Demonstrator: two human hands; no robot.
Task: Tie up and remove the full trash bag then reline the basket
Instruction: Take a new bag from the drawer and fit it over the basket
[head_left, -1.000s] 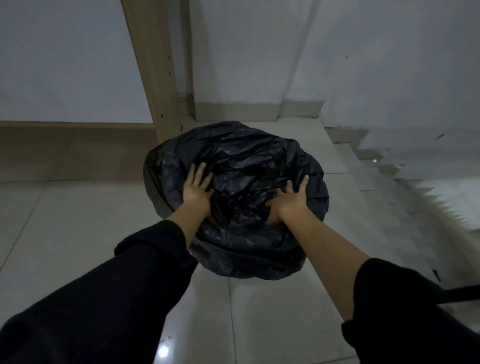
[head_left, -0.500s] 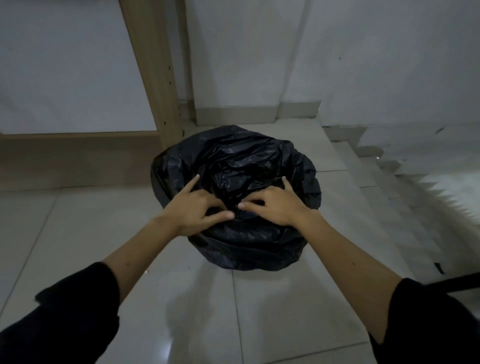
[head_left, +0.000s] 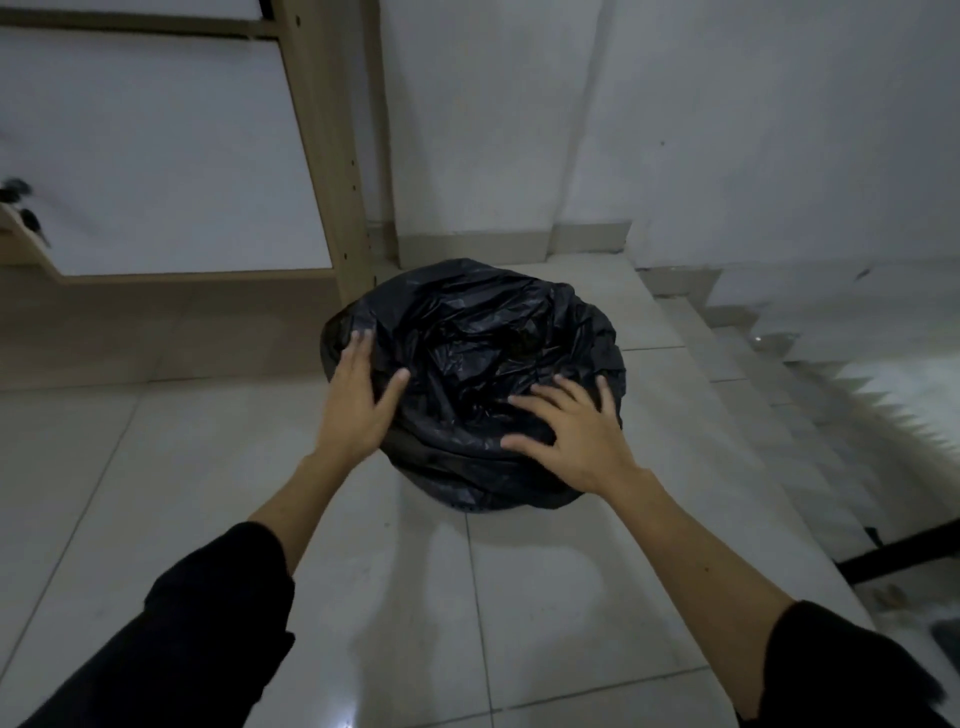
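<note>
A crumpled black trash bag (head_left: 483, 353) covers the whole basket, which stands on the tiled floor; the basket itself is hidden under the plastic. My left hand (head_left: 358, 400) lies flat against the bag's left side, fingers straight and reaching up over the rim. My right hand (head_left: 571, 431) rests on the bag's near right edge with its fingers spread wide. Neither hand grips the plastic.
A wooden post (head_left: 332, 171) of a shelf frame rises just behind the bag on the left. White walls close the corner behind. A staircase (head_left: 779, 405) drops away to the right. A dark bar (head_left: 904, 551) lies at the right edge.
My hands were close together at the bag's near middle, pinching the plastic. They have moved apart to the left and right sides and flattened. The camera has tilted up.
</note>
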